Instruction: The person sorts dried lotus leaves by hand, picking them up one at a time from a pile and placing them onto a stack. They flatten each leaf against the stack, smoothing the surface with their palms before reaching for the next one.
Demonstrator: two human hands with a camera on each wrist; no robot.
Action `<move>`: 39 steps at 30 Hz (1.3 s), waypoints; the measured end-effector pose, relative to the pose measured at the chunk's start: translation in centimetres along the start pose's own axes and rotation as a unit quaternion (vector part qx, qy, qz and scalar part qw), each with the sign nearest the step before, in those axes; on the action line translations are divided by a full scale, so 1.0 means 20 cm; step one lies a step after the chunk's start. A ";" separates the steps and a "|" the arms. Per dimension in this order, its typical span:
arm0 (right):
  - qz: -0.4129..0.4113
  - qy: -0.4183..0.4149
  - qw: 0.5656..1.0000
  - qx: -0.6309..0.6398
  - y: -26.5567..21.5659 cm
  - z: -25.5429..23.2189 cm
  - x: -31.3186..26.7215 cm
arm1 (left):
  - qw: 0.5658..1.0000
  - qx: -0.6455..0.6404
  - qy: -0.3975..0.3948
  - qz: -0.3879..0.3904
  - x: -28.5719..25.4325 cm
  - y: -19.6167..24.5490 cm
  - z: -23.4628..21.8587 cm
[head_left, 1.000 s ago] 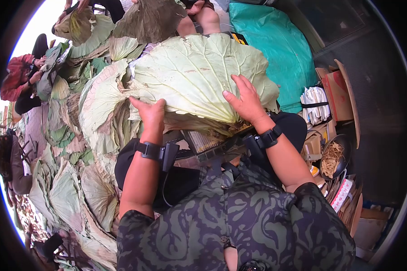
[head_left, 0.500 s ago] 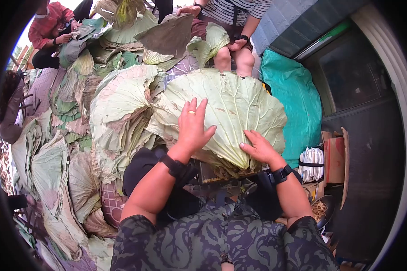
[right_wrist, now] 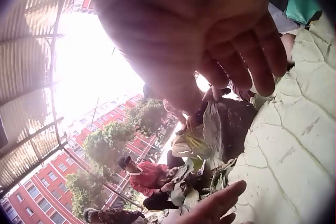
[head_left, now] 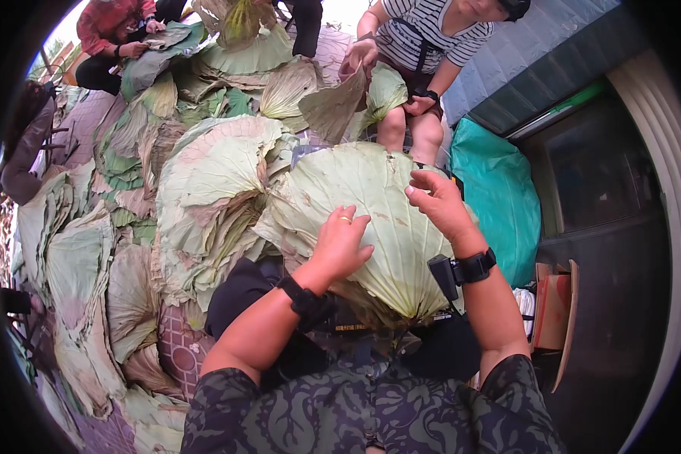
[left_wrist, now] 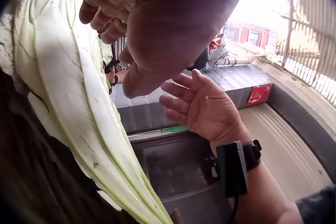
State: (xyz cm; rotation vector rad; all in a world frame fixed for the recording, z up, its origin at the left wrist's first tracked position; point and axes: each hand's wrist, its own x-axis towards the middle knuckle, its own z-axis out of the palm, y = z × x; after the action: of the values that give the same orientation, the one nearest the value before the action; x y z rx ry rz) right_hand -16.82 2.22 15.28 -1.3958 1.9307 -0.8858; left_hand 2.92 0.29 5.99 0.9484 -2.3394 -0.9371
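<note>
A large pale green dried lotus leaf (head_left: 356,189), folded into a fan with raised veins, lies over the wearer's lap on top of other leaves. My left hand (head_left: 342,244) is over the leaf's left middle, fingers loosely bent, a ring on one finger. The right hand (head_left: 440,203) is raised over the leaf's upper right edge, its fingers slightly curved around nothing. In the left wrist view the right hand (left_wrist: 202,106) stands apart from the leaf (left_wrist: 79,87), palm showing. The right wrist view shows the left hand (right_wrist: 215,208) close to the leaf surface (right_wrist: 289,145).
A thick stack of dried leaves (head_left: 204,189) lies at the left, with more leaf piles (head_left: 79,272) beyond. Opposite sits a person in a striped shirt (head_left: 431,34); another in red (head_left: 113,26) handles leaves. At right are a teal sack (head_left: 499,197) and a cardboard box (head_left: 554,310).
My left hand has moved from the leaf's left edge onto its middle. The right hand has lifted from near the stem end toward the upper right edge. The head view has shifted.
</note>
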 end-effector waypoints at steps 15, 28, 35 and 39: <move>-0.060 0.200 0.946 -0.247 -0.09 0.11 0.58 | 1.000 -0.025 0.010 0.011 -0.01 0.02 -0.03; -0.076 0.313 0.897 -0.304 0.15 -0.09 0.74 | 0.995 -0.065 -0.059 0.040 0.02 0.03 -0.02; 0.041 0.297 0.901 0.315 0.09 -0.33 0.14 | 0.992 0.014 -0.106 0.061 0.01 0.06 0.03; 0.128 0.304 0.783 0.527 0.18 -0.16 -0.28 | 0.995 0.015 -0.061 0.081 -0.01 0.03 0.07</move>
State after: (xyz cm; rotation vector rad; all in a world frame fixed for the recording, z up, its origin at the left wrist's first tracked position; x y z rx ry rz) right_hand -19.87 9.03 14.84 -0.1597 1.4377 -2.0017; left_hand 1.86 1.28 5.41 0.7166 -2.4961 -0.9189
